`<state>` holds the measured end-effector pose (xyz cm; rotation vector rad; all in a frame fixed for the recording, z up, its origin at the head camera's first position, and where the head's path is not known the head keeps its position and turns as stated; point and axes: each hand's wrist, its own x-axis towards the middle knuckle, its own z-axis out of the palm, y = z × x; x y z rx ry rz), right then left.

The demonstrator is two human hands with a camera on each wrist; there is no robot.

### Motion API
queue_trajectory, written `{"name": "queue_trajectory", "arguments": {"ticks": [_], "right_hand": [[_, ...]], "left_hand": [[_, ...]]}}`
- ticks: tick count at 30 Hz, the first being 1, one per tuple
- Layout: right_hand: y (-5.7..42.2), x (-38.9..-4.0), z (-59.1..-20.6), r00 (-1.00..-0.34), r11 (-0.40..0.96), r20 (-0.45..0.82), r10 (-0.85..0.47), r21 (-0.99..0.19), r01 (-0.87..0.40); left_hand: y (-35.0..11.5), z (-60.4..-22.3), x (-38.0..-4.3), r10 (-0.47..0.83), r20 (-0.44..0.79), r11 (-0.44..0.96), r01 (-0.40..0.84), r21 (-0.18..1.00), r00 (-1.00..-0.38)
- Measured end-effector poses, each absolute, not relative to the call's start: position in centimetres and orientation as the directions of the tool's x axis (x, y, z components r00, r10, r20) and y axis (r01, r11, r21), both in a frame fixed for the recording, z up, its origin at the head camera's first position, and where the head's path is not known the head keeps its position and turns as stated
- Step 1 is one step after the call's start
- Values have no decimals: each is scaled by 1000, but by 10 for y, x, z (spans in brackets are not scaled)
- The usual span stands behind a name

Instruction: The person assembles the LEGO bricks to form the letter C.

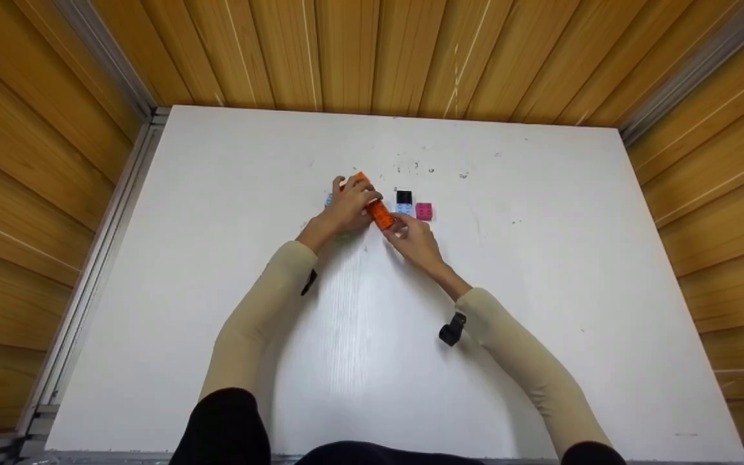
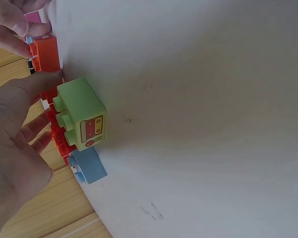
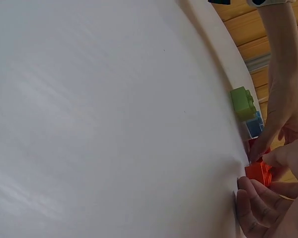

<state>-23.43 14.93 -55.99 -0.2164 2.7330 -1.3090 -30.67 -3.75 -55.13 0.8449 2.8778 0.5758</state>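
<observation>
A row of toy building bricks, orange and red, lies at a slant under both hands. My left hand (image 1: 348,210) reaches over the row and grips a red brick (image 2: 48,94), thumb on the near side and fingers behind. At the row's near right end, my right hand (image 1: 416,240) pinches an orange brick (image 1: 382,216) between thumb and fingers. Nearer the left wrist camera stands a light green brick (image 2: 82,114) with a printed picture on its side. Beside that is a blue brick (image 2: 91,166). The left hand hides part of the row in the head view.
Right of the row, a black brick (image 1: 404,197), a light blue brick (image 1: 403,208) and a pink brick (image 1: 423,211) stand close together. All lie on a white table (image 1: 540,271) with wood-look panels (image 1: 411,58) around it.
</observation>
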Motion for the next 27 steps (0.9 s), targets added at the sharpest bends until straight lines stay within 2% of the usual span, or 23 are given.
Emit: {"name": "queue_trajectory", "arguments": {"ticks": [13, 27], "right_hand": [[160, -231, -564, -988, 616, -43, -147, -786, -58], [163, -227, -563, -984, 622, -40, -171, -779, -76]], "left_hand": [[-41, -551, -297, 541, 15, 750, 491, 444, -841], [-45, -546, -279, 579, 59, 718, 542, 436, -813]]}}
